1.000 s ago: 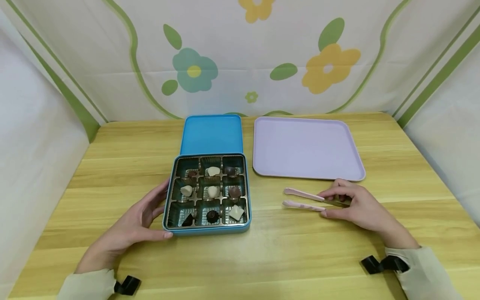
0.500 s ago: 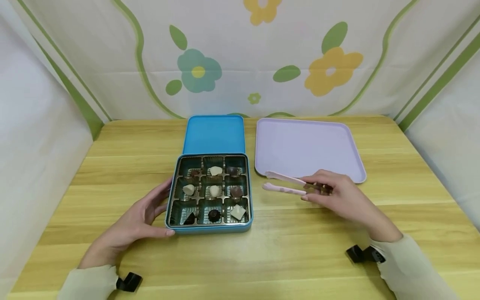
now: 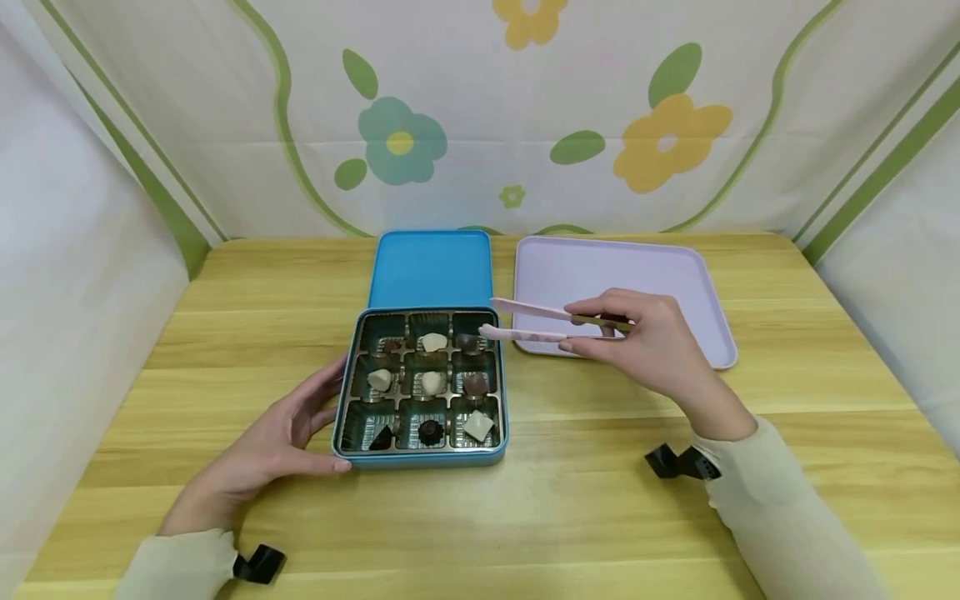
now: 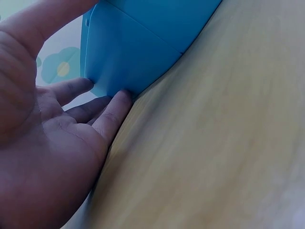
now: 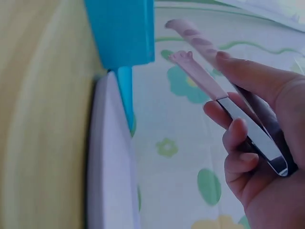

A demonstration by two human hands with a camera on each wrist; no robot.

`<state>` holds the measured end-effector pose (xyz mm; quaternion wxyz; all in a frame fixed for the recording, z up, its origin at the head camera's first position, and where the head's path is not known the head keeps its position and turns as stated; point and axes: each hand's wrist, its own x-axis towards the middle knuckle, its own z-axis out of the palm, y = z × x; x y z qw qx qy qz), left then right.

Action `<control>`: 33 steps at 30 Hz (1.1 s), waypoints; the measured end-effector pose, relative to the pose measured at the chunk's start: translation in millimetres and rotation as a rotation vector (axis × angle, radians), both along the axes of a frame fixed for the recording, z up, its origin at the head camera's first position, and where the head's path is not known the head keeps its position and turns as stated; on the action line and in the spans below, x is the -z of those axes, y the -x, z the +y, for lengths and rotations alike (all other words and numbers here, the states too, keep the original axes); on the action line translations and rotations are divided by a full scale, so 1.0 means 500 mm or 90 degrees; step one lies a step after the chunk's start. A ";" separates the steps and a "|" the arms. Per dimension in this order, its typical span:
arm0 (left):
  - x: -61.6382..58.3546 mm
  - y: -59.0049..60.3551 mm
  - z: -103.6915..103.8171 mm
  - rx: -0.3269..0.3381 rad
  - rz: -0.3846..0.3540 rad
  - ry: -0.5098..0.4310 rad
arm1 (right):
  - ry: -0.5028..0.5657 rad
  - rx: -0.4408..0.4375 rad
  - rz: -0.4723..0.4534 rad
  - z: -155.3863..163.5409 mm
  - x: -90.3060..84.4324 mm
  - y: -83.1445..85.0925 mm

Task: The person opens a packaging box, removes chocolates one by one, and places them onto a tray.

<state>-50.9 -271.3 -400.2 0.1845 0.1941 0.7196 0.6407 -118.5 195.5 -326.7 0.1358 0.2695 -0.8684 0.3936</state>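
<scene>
My right hand (image 3: 652, 342) pinches a pair of tongs (image 3: 525, 337) with pale pink tips and metal arms. Their two arms (image 5: 200, 78) stand apart with nothing between them. In the head view, the tips overlap the blue tin's back right corner. The square tin (image 3: 420, 460) carries a dark divided insert with one small chocolate in each compartment, among them a white square piece (image 3: 478, 426) and a dark round one (image 3: 431, 432). My left hand (image 3: 258, 458) rests against the tin's left side, fingers (image 4: 112, 117) extended on its wall and thumb at the front corner.
Directly behind the tin lies its blue lid (image 3: 431, 271). A lilac tray (image 3: 600, 267) sits at the back right, partly under my right hand in the head view. Flowered cloth (image 3: 480, 108) rises at the table's back edge.
My right hand has lifted the tongs and carried them left and back, from the table in front of the tray to the tin's back right corner. The left hand keeps its place.
</scene>
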 end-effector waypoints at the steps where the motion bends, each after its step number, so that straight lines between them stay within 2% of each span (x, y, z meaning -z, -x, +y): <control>1: 0.001 -0.001 0.001 0.000 0.001 -0.003 | -0.006 0.000 0.001 -0.007 -0.002 0.004; 13: 0.003 -0.004 0.000 -0.003 -0.013 0.000 | -0.057 0.039 -0.043 -0.060 -0.026 0.035; 21: 0.007 -0.007 0.001 -0.004 -0.011 -0.005 | -0.089 0.009 -0.056 -0.079 -0.038 0.047; 26: 0.004 -0.004 -0.001 -0.005 -0.004 0.000 | -0.099 0.001 -0.041 -0.087 -0.046 0.045; 33: 0.002 0.000 0.004 0.008 -0.005 -0.008 | -0.150 -0.026 -0.022 -0.116 -0.058 0.050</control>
